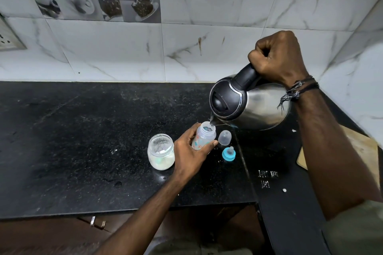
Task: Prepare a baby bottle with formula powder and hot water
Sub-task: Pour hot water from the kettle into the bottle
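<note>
The right hand was clenched in a fist round the black plastic handle of a rounded, brushed stainless-steel electric kettle, which was tipped sharply forward, its black lid facing the camera. A thin clear stream of water ran from its spout into the open mouth of a small translucent plastic baby bottle printed with red and blue figures. The left hand wrapped that bottle from the left, thumb across its front, holding it slightly tilted on the speckled, polished black stone counter. Just left of that hand stood an open, squat clear glass jar with white powder lying in its bottom and dusting its walls. Just right of the bottle lay a frosted, dome-shaped plastic cap, and near it, closer to the camera, a blue screw ring with a clear silicone teat. Glossy white marble-veined tiles backed the counter.
</note>
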A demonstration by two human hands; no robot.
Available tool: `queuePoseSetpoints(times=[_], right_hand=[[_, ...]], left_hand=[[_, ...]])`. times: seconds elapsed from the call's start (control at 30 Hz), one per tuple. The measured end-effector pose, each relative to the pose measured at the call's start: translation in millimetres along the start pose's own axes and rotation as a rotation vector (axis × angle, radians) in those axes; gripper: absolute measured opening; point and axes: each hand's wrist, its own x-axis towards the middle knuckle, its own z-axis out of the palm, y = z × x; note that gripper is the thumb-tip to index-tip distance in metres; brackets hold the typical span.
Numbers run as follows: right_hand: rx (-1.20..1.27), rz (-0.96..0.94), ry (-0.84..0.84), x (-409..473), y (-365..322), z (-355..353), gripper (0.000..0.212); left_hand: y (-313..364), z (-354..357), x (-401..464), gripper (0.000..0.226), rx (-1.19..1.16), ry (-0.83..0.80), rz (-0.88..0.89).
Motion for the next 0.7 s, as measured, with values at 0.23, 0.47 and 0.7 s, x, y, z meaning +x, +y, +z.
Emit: queuePoseSetpoints(times=[0.23,0.47,0.7], right_hand=[[0.004,0.006,-0.005,0.1,0.4,0.4,0.03],[-0.009,0.008,0.0,-0.3,1.5,0.9,0.03],[-0.005,-0.002,0.002,1.6,0.9,0.9,0.03]], left_hand=[[2.0,-0.4,-0.9,0.046,0.0,0.003,0.009],[-3.0,0.2,-0.5,0.046,-0.001,0.017,-0.016],[-4.0,-1.2,2.3,0.046,0.0,0.019,-0.006]])
